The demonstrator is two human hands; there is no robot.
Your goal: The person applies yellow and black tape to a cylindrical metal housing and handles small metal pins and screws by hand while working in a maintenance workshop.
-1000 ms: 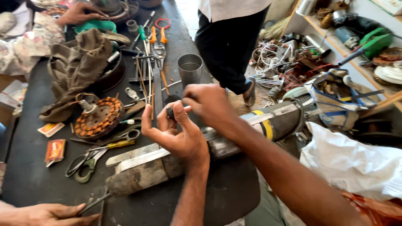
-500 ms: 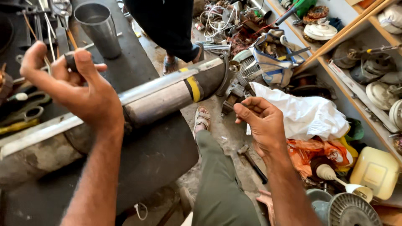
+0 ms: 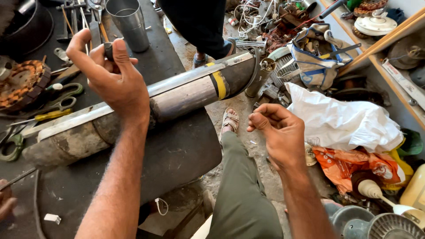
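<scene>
Lifted higher than half a second ago, left hand (image 3: 113,73) pinching a small dark cylinder (image 3: 108,51) between thumb and fingers above the long metal tube (image 3: 186,90). Right hand (image 3: 276,130) curled loosely, possibly empty, hanging off the bench (image 3: 177,150) to the tube's right.

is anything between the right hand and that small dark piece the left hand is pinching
Yes. The long metal cylinder on the workbench crosses between the right hand and the small dark piece held up by the left hand.
</scene>
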